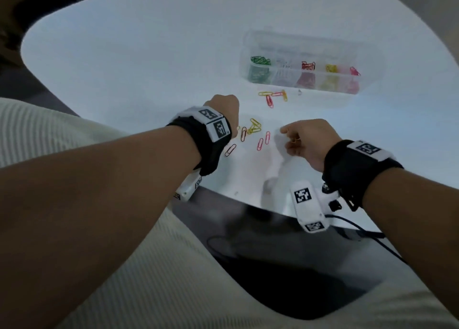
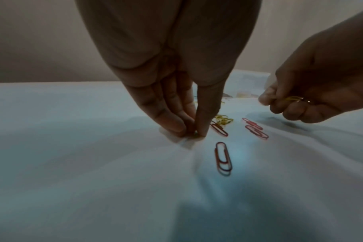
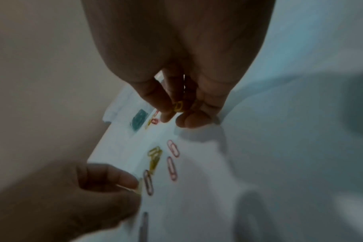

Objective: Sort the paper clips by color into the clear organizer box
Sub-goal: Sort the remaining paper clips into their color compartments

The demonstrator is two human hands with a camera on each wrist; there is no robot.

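**Gathering yellow clips from the table**

Pinching with the left hand (image 2: pixel 176 101), fingertips (image 2: pixel 201 131) together on the white table (image 1: pixel 124 55) over a small clip, colour hard to tell. Lying just beside: a red clip (image 2: pixel 223 158), long axis running toward the wrist camera. Holding yellow clips (image 2: pixel 293 98) in the curled right hand (image 1: pixel 308 142), clear of the surface. Still waiting farther right: the clear organizer box (image 1: pixel 300 45), partly filled. Likely needing next: lifting, then carrying to the yellow compartment.

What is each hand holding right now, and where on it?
The right hand holds a yellow paper clip in its curled fingers. The left hand pinches a yellowish clip on the table; where, cannot be told.
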